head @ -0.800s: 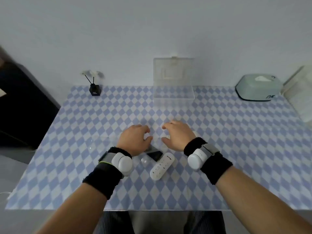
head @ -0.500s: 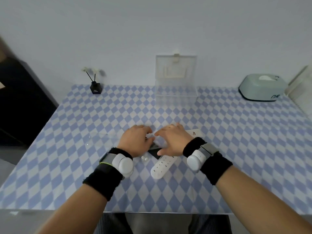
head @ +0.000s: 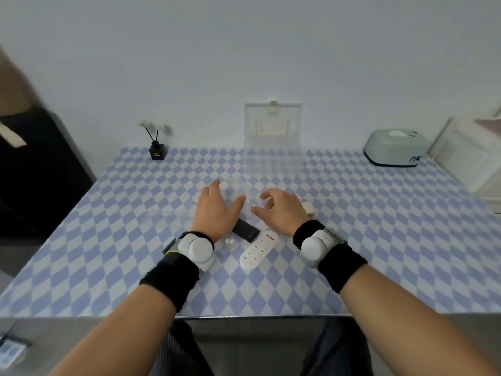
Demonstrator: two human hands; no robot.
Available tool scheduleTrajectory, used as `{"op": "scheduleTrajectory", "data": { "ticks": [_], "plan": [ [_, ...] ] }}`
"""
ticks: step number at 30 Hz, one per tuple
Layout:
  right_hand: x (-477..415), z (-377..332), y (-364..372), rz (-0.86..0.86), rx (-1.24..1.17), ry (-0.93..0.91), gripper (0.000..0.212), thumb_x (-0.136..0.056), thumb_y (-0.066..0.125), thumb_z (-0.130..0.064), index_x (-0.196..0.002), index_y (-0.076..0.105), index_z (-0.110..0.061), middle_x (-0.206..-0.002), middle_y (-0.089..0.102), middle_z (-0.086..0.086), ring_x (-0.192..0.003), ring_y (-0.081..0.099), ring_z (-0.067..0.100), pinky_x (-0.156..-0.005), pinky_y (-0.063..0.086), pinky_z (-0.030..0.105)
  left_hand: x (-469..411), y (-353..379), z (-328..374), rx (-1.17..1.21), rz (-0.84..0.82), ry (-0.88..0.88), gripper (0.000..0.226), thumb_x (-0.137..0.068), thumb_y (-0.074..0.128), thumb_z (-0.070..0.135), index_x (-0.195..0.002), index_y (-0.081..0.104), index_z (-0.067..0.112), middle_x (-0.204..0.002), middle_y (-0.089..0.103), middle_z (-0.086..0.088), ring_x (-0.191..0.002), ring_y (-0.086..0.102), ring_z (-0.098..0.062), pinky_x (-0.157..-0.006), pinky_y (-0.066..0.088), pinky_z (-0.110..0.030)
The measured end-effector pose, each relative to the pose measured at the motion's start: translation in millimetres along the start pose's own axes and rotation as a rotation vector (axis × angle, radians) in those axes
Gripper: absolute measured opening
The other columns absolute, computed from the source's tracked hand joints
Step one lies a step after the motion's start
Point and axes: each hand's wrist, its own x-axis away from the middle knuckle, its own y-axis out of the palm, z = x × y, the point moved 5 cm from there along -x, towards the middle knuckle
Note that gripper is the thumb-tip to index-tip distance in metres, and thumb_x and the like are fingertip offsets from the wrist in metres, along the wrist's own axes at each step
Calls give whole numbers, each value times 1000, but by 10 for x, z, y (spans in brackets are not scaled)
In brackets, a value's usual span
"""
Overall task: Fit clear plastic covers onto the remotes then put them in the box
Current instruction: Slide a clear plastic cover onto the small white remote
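A white remote (head: 259,250) lies flat on the chequered surface (head: 379,240), near the person's edge and between the two wrists. Its long axis runs on a diagonal, the near end pointing towards the person's left and the far end towards the right hand (head: 282,211); its button face is up. Just beyond it lies a black remote (head: 246,230), also flat, its long axis on the opposite diagonal, the far end tucked under the left hand (head: 217,210) and the near end just beside the white remote's far end. Two small white beads (head: 230,241) sit on the surface next to the black remote, by the left wrist.

The left hand rests palm down, fingers spread and stretched forward, thumb out to the side; whether it grips anything cannot be told. The right hand is half curled, forefinger and thumb bent towards each other, and a faint clear cover (head: 250,203) shows between the two hands; it is too transparent to tell if the fingers pinch it. A white object (head: 309,208) peeks out beyond the right hand.

The clear box (head: 272,158) stands at the far edge against the wall, its lid (head: 272,123) upright and open, well apart from the remotes. A black diffuser (head: 156,151) stands far left, a pale tissue holder (head: 393,149) far right.
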Motion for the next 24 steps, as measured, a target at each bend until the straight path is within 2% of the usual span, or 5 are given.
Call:
{"op": "scheduleTrajectory", "data": {
  "ticks": [6,8,14,17,24],
  "plan": [
    [228,-204,55,-18,-189,-33,45,-86,79,-45,-119,68,-16,-94,72,-3,-83,70,13,-69,52,22,130,199,89,572,-292,-181,62,-95,53,60,-106,64,-1,-80,68,-15,-73,66,-24,-82,56,-48],
    [293,-213,87,-95,-335,-4,48,-85,81,-42,-124,65,-20,-97,72,-2,-82,72,12,-65,52,20,138,237,66,902,-283,-301,51,-104,48,38,-116,58,-10,-97,69,-33,-86,69,-40,-86,58,-56],
    [472,-202,216,-319,-976,160,31,-94,72,-5,-123,64,-10,-97,80,11,-83,77,21,-74,61,28,52,94,-39,1615,-20,-572,41,-107,46,22,-141,44,1,-122,68,-12,-103,73,-24,-83,62,-36],
    [482,-245,246,-209,-966,168,14,-96,73,-20,-103,71,-9,-82,79,10,-69,72,16,-63,58,24,75,79,34,1680,-57,-517,29,-100,62,20,-125,58,6,-101,67,-5,-94,71,-16,-78,61,-31],
    [509,-245,319,-27,-785,231,44,-91,73,-44,-68,64,-7,-52,68,2,-43,56,9,-42,43,20,229,201,237,1773,-303,-535,21,-97,66,36,-102,65,15,-91,74,2,-83,75,-14,-97,55,-38]
  ]
}}
